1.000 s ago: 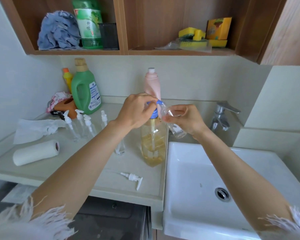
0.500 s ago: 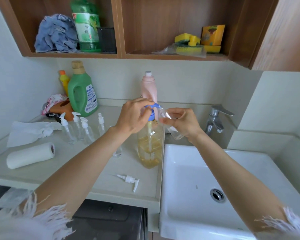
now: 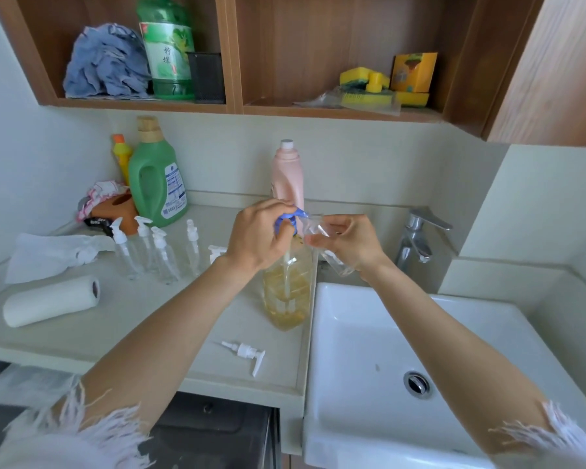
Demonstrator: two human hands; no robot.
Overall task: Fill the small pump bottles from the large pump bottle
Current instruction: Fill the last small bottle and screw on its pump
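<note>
Big bottle (image 3: pixel 286 286): pump (image 3: pixel 286 221) pressed under left hand (image 3: pixel 256 236); small bottle (image 3: pixel 322 243) gripped tilted in right hand (image 3: pixel 347 242). Risks spilling if mouth slips off spout.

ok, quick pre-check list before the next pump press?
1. Left hand on the blue pump head of the large clear bottle of amber liquid: ok.
2. Right hand grip on the small clear bottle: ok, held tilted.
3. Spout tip at the small bottle's mouth: looks ok, exact alignment cannot tell.
4. Large bottle standing upright on the pale counter: ok, though near the edge by the white sink.
5. Liquid left in the large bottle: ok.
6. Loose white pump top ready on the counter: ok.
</note>
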